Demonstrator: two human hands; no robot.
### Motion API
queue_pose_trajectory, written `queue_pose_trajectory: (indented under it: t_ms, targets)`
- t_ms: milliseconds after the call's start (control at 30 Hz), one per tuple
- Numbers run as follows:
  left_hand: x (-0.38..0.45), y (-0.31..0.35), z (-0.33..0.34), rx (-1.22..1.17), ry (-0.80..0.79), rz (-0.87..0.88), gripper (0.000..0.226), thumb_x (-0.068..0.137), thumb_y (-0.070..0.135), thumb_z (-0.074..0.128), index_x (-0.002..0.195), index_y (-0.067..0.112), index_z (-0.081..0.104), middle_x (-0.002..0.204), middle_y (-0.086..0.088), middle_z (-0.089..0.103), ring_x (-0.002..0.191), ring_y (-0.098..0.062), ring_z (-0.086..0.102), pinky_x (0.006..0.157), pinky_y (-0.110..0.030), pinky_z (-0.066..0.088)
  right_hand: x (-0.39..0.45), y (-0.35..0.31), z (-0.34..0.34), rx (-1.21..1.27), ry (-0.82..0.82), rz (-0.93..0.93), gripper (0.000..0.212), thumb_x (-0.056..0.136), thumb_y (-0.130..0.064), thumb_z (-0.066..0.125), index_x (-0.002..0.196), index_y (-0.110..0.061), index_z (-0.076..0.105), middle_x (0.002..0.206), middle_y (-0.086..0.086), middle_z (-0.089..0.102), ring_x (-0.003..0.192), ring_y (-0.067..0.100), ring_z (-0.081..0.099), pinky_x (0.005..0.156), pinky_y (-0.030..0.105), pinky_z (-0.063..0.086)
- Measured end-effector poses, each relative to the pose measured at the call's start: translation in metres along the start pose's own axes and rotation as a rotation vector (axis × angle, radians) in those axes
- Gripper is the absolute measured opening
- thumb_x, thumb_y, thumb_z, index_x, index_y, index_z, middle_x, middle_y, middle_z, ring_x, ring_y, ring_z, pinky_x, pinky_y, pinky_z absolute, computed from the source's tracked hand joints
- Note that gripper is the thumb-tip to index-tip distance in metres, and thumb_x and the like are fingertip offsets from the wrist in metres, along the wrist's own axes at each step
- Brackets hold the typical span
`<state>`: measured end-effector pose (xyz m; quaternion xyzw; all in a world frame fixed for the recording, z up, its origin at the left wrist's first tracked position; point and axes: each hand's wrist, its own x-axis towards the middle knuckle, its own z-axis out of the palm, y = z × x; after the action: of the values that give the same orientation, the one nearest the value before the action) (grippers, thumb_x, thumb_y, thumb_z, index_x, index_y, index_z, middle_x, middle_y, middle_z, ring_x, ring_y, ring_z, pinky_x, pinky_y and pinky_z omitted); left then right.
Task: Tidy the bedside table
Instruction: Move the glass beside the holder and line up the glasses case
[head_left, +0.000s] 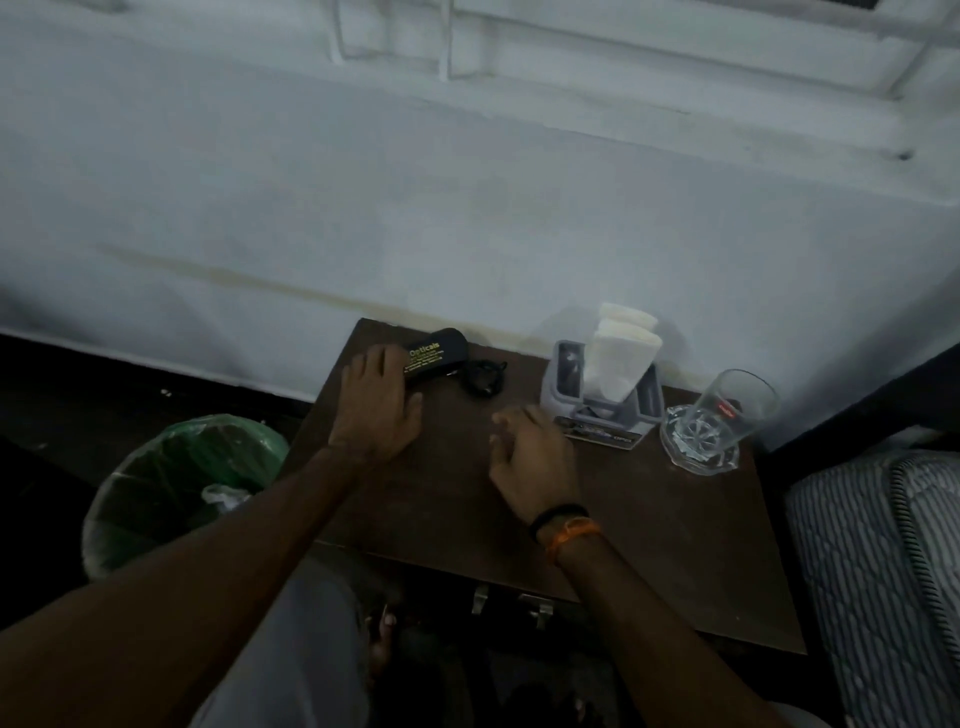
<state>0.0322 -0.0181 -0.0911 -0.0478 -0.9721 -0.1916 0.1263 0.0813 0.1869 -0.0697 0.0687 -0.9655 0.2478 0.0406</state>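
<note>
The small dark-brown wooden desk (649, 519) stands against a pale bluish wall (363, 182), and the person leans over it with both bare arms out. The left hand (382, 402) lies palm-down at the desk's back left corner, its fingers (374, 364) spread over the near end of a black oblong spectacle case with yellow "Opticals" lettering (434, 358); they rest on it, but I cannot tell whether they actually grip it. Just right of the case sits a small black object (483, 382) (too dark to name).

The right hand (535, 462) hovers over the middle of the desk, fingers (506, 421) loosely curled and holding nothing, with a black band and an orange band (569, 530) on the wrist.

At the back right, a grey plastic organiser (563, 395) holds a wad of white paper napkins (621, 358) standing upright. Beside it, nearer the right edge, a clear drinking glass (737, 410) stands on a clear glass coaster-like dish (696, 460).

On the floor left of the desk is a bin lined with a green plastic bag (176, 483). A striped grey mattress (878, 571) lies to the right.
</note>
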Motion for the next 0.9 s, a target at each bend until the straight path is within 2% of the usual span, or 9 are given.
queue_pose_trajectory:
  t_ms: [67,133,267,433,667,800,900]
  targets:
    - [0.013,-0.015,-0.006,0.009,-0.024,-0.022,0.054,0.082,0.035,0.065,0.122,0.006,0.046,0.121,-0.018,0.05,0.109,-0.034,0.049,0.094,-0.045,0.042,0.024,-0.015,0.005,-0.041,-0.048,-0.031,0.039,0.093,-0.021,0.056,0.131,-0.014,0.055,0.131,0.006,0.053,0.118,0.022,0.053,0.1,0.032,0.043]
    - [0.024,-0.023,-0.009,0.011,-0.086,-0.029,0.063,0.081,0.039,0.069,0.128,0.005,0.044,0.126,-0.019,0.049,0.115,-0.036,0.047,0.097,-0.046,0.038,0.047,-0.021,0.007,-0.096,-0.091,-0.001,0.047,0.092,-0.023,0.058,0.136,-0.01,0.048,0.137,0.009,0.049,0.127,0.026,0.046,0.106,0.035,0.038]
    - [0.037,-0.037,-0.009,-0.001,-0.175,-0.005,0.078,0.081,0.045,0.069,0.14,0.007,0.035,0.137,-0.018,0.046,0.124,-0.035,0.044,0.106,-0.046,0.032,0.093,-0.024,0.014,-0.221,-0.193,0.102,0.055,0.085,-0.031,0.064,0.132,-0.006,0.046,0.134,0.016,0.049,0.125,0.033,0.044,0.102,0.04,0.041]
    - [0.049,-0.046,-0.003,-0.008,-0.226,0.015,0.083,0.081,0.05,0.067,0.144,0.01,0.03,0.14,-0.016,0.046,0.127,-0.035,0.044,0.108,-0.046,0.03,0.124,-0.02,0.021,-0.324,-0.315,0.14,0.068,0.082,-0.049,0.066,0.132,-0.006,0.047,0.131,0.018,0.05,0.12,0.037,0.049,0.098,0.043,0.046]
    - [0.063,-0.057,-0.004,0.093,-0.316,0.135,0.073,0.081,0.049,0.067,0.139,0.013,0.041,0.137,-0.01,0.051,0.125,-0.029,0.048,0.107,-0.042,0.028,0.131,-0.024,0.024,-0.363,-0.368,0.076,0.045,0.077,-0.032,0.068,0.115,-0.009,0.059,0.116,0.015,0.062,0.106,0.035,0.059,0.083,0.04,0.052]
    - [0.068,-0.062,-0.011,0.122,-0.373,0.163,0.069,0.083,0.044,0.067,0.139,0.015,0.041,0.135,-0.01,0.053,0.123,-0.028,0.048,0.107,-0.042,0.029,0.127,-0.02,0.014,-0.425,-0.411,0.033,0.038,0.081,-0.024,0.07,0.112,-0.005,0.059,0.114,0.017,0.064,0.104,0.034,0.062,0.086,0.04,0.054]
    - [0.07,-0.065,-0.015,0.114,-0.414,0.167,0.07,0.083,0.037,0.068,0.142,0.016,0.038,0.139,-0.01,0.05,0.126,-0.029,0.046,0.108,-0.042,0.028,0.126,-0.016,0.008,-0.503,-0.461,-0.006,0.038,0.083,-0.019,0.071,0.117,-0.005,0.059,0.121,0.017,0.062,0.11,0.034,0.06,0.091,0.041,0.053]
